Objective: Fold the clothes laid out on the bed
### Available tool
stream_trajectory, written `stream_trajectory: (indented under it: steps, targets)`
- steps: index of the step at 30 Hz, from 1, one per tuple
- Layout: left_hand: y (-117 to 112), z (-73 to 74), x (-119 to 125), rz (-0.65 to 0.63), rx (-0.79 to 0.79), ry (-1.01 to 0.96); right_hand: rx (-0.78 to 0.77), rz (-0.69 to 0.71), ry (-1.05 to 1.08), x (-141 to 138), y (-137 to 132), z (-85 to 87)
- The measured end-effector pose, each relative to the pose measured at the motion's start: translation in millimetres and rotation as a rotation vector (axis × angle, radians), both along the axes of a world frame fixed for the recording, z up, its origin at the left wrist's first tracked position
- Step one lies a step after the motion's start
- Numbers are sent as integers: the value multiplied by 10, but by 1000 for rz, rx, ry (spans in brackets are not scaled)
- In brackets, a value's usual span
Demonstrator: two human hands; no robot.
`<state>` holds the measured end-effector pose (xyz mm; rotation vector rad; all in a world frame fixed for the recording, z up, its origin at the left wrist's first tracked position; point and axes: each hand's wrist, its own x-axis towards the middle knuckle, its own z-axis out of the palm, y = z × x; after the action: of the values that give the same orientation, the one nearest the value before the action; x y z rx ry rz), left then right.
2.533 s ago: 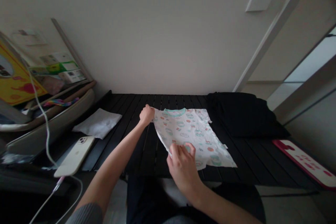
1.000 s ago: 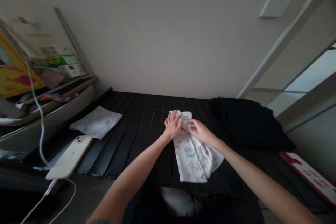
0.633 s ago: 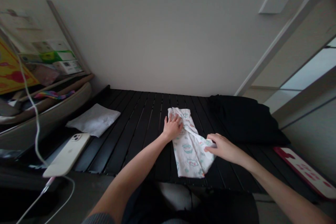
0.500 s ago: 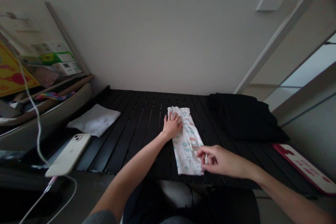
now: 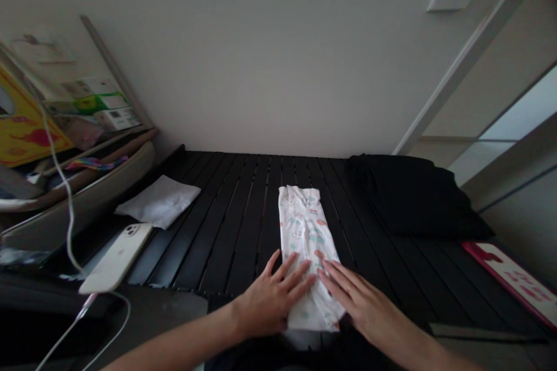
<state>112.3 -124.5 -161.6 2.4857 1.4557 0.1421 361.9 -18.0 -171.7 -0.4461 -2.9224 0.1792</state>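
A white cloth garment [image 5: 300, 226] with a small green and orange print lies folded into a long narrow strip on the black slatted table [image 5: 235, 214]. Its near end reaches the table's front edge. My left hand [image 5: 278, 295] rests on the left side of the near half, fingers spread and flat. On the right side of the same end lies my right hand [image 5: 357, 295], its fingers stretched over the cloth. Both hands touch the garment without gripping it. Exactly what kind of garment it is, I cannot make out.
A folded pale grey cloth [image 5: 161, 202] lies at the left, with a white phone [image 5: 116, 258] on a charging cable in front. Folded black fabric [image 5: 413, 197] sits at the right, beside a red-edged white board [image 5: 513, 278]. A wall [image 5: 270, 69] stands behind.
My left hand has slid from the garment's far end to its near end. My right hand has uncurled and now lies flat on the cloth. The garment sits slightly lower in view.
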Motion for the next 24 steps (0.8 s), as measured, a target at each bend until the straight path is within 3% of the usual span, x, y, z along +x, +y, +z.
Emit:
stream_trajectory:
  steps: [2,5,7,9,12,15,18,21,24]
  targets:
    - [-131,24,31,14,-3,-79,-13,51,37,-4,-124,138]
    - [-73,159,-3,46,-104,-356,-359,68,-11,-78,-47,463]
    - [143,257,-69,188,-171,-536,-604,11,-6,-182,188,632]
    - [447,319,-147,414,-151,-658,-694,-106,89,-319,501,690]
    - [874,310,-231,721,33,-640,-491,-375,300,-529,905,553]
    - [1065,170,-227,862,224,-397,-159,-553,334,-668,1028,227]
    - [1039,-50,-163,669,315,-116,-19,-481,165,-714,910,-136]
    - [963,-215,-120,468,246,33,-24,-423,15,-701,780,-360]
    - [917,-233,-118,555,240,47,-13,-471,6,-662,761,-378]
